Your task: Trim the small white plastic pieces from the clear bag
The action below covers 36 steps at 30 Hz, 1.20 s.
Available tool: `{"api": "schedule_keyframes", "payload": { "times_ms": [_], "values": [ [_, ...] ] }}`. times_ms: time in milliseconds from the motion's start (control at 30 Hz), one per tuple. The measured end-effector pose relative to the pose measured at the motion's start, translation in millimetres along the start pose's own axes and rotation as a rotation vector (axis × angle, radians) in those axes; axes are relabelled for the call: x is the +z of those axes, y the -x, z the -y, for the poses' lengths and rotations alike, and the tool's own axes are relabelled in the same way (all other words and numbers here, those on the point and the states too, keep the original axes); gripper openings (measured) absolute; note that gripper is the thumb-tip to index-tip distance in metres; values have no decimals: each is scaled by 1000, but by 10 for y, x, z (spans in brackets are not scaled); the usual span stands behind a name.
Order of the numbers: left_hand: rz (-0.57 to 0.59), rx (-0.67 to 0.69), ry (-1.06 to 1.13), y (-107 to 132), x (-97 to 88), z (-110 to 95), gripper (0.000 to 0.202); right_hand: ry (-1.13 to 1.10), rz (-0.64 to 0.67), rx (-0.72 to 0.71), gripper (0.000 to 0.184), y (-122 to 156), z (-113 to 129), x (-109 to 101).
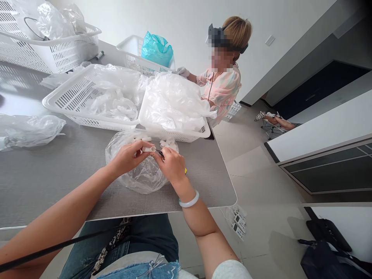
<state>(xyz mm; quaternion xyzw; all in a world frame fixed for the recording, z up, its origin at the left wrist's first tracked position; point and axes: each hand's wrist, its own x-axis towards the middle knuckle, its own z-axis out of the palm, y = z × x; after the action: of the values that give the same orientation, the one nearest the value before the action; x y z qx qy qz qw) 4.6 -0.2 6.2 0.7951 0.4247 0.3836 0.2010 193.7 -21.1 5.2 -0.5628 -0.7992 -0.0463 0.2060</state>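
Left hand (126, 157) pinches a white tube (148, 149) steady, right hand (171, 164) pinches a dark tool (159, 153) in close at its end, just over the clear plastic bag (139, 178).

The clear plastic bag (142, 174) is glossy, the grey tabletop (58, 182) matt and finely textured.

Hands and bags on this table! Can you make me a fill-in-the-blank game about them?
The right hand pinches a dark tool and has a pale ____ around its wrist.
The table under the clear plastic bag, below the white tube in the left hand, is ____.
The co-worker's hand wears a white ____.
The turquoise plastic bag sits in a white ____.

Missing words: bangle; gray; glove; basket.
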Motion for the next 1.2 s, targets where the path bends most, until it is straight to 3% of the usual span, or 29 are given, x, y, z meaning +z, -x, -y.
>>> {"api": "schedule_keyframes", "payload": {
  "times_ms": [400, 900, 1200],
  "values": [
    [40, 74, 134, -32, -17, -49, 38, 11, -35, 41, 53, -1, -39, -1],
    [-13, -22, 67, -12, 21, -7, 40, 10, -17, 11, 57, 8, 1, 1],
    [89, -93, 410, -29, -26, -22, 49, -47, 18, 49, 59, -2, -30, -2]
  ]
}}
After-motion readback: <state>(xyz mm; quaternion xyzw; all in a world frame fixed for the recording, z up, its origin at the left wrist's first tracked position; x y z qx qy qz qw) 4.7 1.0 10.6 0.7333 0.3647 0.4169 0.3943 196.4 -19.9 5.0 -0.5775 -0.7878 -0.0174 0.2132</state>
